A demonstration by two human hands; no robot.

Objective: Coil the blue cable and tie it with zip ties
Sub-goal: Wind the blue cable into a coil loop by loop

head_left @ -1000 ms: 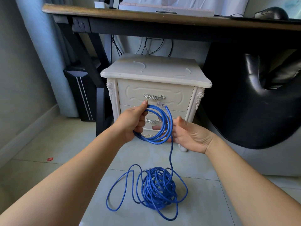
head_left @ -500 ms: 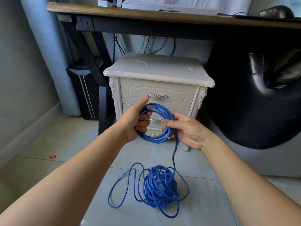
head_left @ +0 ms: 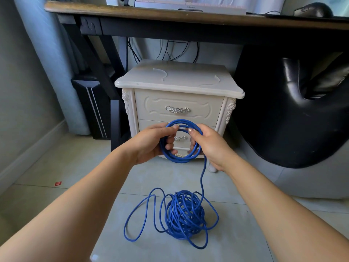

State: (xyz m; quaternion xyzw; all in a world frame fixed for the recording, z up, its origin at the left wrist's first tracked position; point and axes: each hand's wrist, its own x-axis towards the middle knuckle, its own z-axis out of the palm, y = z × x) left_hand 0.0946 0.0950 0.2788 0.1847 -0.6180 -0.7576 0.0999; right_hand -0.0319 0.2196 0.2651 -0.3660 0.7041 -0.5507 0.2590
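Blue cable (head_left: 181, 218), round smooth loops gripped by left hand (head_left: 151, 142) and right hand (head_left: 209, 144).

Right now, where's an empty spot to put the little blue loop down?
The cabinet top is mostly bare in the middle, between two thin pale strips. The floor tiles on the left, between the wall and the red scrap, are free too. It is crowded straight below, where the cable lies piled with loops sprawling out.

Glossy blue plastic cable (head_left: 184, 216), smooth floor tiles (head_left: 226, 242), wooden desktop (head_left: 170, 15), shiny metal handle (head_left: 177, 109).
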